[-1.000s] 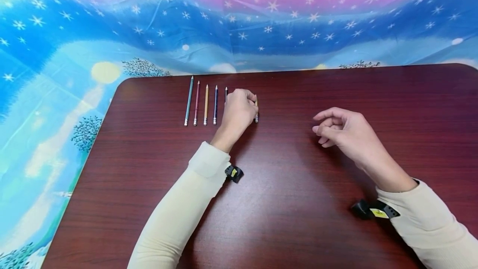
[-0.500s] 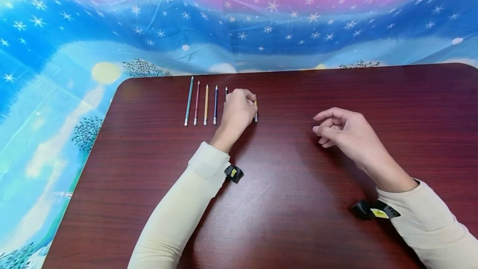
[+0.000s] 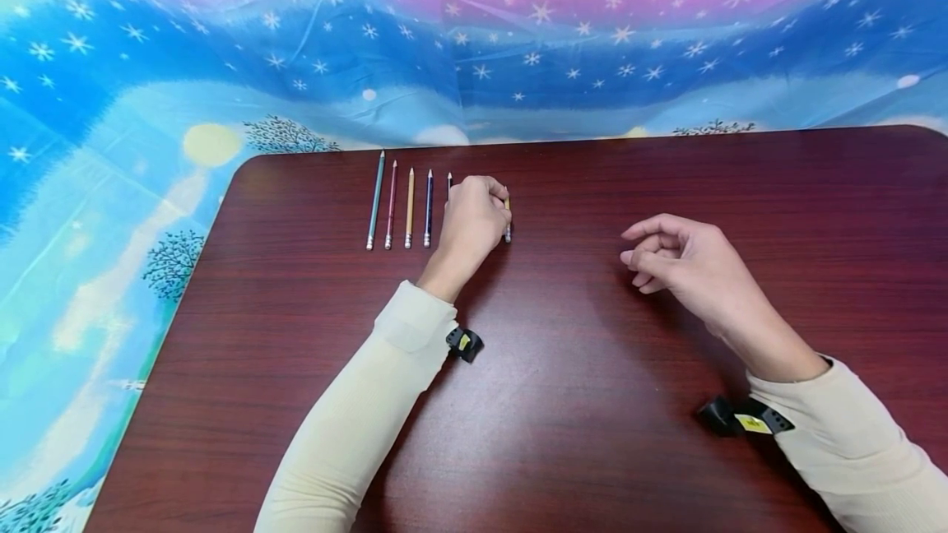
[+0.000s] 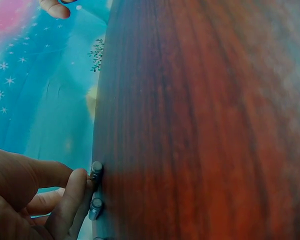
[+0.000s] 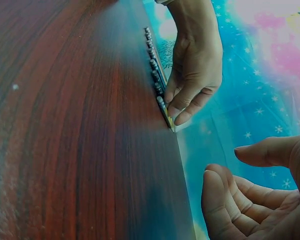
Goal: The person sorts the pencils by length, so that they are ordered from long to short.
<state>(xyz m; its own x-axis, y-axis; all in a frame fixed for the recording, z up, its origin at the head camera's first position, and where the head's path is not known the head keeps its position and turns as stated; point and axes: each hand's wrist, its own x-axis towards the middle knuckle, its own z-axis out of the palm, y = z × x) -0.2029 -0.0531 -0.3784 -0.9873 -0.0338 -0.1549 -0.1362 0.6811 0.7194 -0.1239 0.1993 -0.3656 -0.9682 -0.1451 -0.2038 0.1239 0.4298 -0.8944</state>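
Observation:
Pencils lie side by side near the far edge, tips pointing away. From the left in the head view come a teal pencil point(image 3: 376, 200), a red pencil point(image 3: 391, 204), a yellow-orange pencil point(image 3: 410, 208) and a dark blue pencil point(image 3: 428, 208). A dark pencil point(image 3: 448, 181) is mostly covered by my left hand point(image 3: 474, 216). That hand's thumb and finger pinch a short yellow pencil point(image 3: 508, 226) at the row's right end; its eraser end point(image 4: 97, 169) shows in the left wrist view. My right hand point(image 3: 685, 257) hovers off to the right, fingers loosely bent, holding nothing.
The dark red wooden table point(image 3: 563, 401) has a rounded far-left corner. Behind it hangs a snowflake-patterned cloth point(image 3: 518, 48). Black wrist cameras sit at the left cuff point(image 3: 415, 315) and the right cuff point(image 3: 800, 385).
The short yellow pencil has shifted very slightly left in the left hand's pinch. Both hands otherwise stay in the same place.

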